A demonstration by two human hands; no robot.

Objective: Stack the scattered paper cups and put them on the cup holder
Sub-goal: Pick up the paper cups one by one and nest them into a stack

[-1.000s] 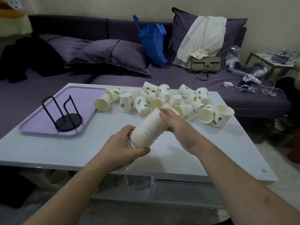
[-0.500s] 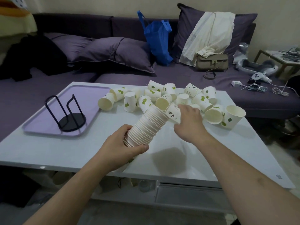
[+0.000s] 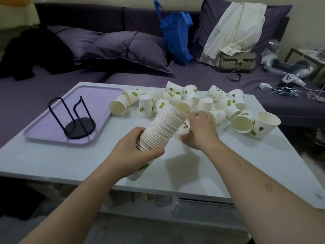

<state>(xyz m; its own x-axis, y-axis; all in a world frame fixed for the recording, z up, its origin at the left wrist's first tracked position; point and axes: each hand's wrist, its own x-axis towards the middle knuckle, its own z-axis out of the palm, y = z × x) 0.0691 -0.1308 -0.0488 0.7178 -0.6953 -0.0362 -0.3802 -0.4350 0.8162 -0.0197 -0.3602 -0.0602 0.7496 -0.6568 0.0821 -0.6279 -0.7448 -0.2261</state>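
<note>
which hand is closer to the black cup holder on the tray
Left. The left hand grips the cup stack just right of the cup holder; the right hand is farther right, beyond the stack.

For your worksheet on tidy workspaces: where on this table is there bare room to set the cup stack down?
Bare tabletop lies in front of the purple tray, and near the front right corner past the right hand. The loose cups crowd the far side.

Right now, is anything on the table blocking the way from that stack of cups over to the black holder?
Nothing visible. The stack is held above bare table, and the cup holder stands empty on the purple tray.
</note>
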